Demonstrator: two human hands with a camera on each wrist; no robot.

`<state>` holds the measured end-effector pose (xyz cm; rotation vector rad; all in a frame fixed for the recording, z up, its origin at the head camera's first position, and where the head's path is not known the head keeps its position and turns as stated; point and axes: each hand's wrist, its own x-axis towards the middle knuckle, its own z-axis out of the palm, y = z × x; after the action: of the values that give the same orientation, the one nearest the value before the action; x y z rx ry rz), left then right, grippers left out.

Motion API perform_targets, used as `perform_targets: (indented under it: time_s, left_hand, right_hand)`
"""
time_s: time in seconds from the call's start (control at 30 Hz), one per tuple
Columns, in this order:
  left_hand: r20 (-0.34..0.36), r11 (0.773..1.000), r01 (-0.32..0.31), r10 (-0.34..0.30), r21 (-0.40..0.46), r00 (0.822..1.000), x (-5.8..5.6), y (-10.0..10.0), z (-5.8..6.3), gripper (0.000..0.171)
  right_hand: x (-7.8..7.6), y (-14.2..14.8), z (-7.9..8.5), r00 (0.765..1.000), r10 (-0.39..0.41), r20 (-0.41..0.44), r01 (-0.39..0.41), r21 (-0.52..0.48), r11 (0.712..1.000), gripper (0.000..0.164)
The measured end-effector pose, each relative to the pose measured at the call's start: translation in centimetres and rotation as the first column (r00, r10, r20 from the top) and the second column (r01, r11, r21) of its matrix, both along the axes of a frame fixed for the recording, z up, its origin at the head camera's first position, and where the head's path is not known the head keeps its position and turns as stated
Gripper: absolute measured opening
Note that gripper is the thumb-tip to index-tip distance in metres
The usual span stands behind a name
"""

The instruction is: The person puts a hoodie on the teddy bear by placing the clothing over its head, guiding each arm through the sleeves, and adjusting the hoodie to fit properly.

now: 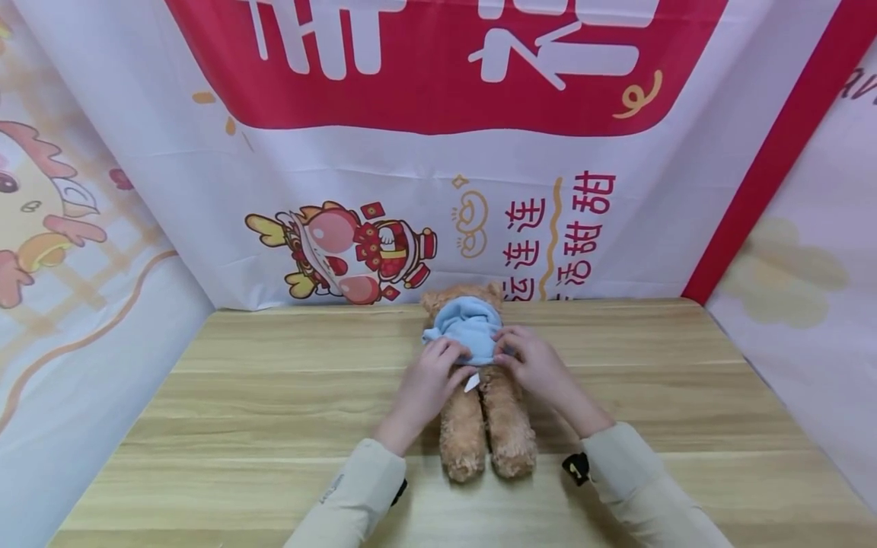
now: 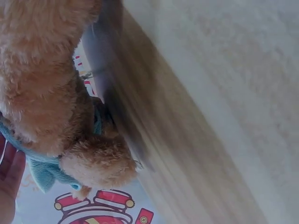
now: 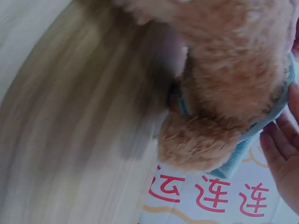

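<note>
You are at a small booth-like work corner, set up around a wood-grain desk (image 1: 274, 411). Printed cloth walls you in: a back hanging (image 1: 404, 164) with a big red panel (image 1: 438, 99), sideways Chinese characters (image 1: 592, 213) and a festive cartoon figure (image 1: 356, 255); a left hanging (image 1: 89, 304) with a cartoon animal over checks; a right hanging (image 1: 788, 365) with a pale flower. What kind of building surrounds you, you cannot tell.

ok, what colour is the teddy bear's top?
Light blue top, no pattern visible; shows best in the head view.
</note>
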<state>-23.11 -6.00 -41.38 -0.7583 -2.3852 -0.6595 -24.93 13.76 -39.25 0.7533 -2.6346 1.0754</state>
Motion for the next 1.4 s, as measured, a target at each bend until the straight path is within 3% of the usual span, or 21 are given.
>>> perform_targets:
  time_s: [0.13,0.27,0.5,0.63,0.8,0.97,1.13,1.4]
  left_hand:
    - [0.036,1.0,-0.024,0.024,-0.021,0.999,0.1,0.3,0.2,0.019]
    - [0.071,0.999,-0.028,0.03,-0.032,0.997,0.1,0.4,0.5,0.015]
    - [0.163,0.998,0.034,-0.026,-0.048,0.986,-0.4,0.2,1.3,0.01]
    - [0.244,0.995,0.071,-0.051,-0.076,0.969,-0.7,0.1,1.8,0.012]
    - [0.29,0.993,0.089,-0.062,-0.08,0.955,-0.9,0.1,1.9,0.013]
    - [0.211,0.996,0.008,0.011,-0.088,0.977,-0.6,0.5,1.5,0.022]
    - [0.093,0.987,-0.094,0.106,-0.127,0.99,-0.1,1.1,1.2,0.029]
    - [-0.072,0.973,-0.114,0.101,-0.202,0.992,0.5,1.2,0.9,0.018]
  right_hand:
    - [-0.3,-0.2,0.0,0.997,-0.022,0.068,0.025,-0.048,0.999,0.009]
    - [-0.6,-0.3,-0.3,0.998,0.004,0.059,0.001,-0.085,0.996,0.009]
    - [-0.4,0.2,-0.4,0.997,0.062,0.035,-0.06,-0.063,0.996,0.008]
    - [-0.3,0.0,-0.3,0.998,0.045,-0.039,-0.043,0.031,0.999,0.016]
    - [-0.4,-0.1,-0.7,0.989,0.025,-0.145,-0.013,0.086,0.996,0.011]
    - [-0.2,0.1,-0.6,0.988,0.042,-0.147,-0.032,0.071,0.997,0.004]
    - [0.0,0.2,-0.4,0.995,0.083,-0.05,-0.085,-0.038,0.996,0.004]
    - [-0.1,0.1,-0.5,0.997,0.065,0.051,-0.059,-0.11,0.992,0.005]
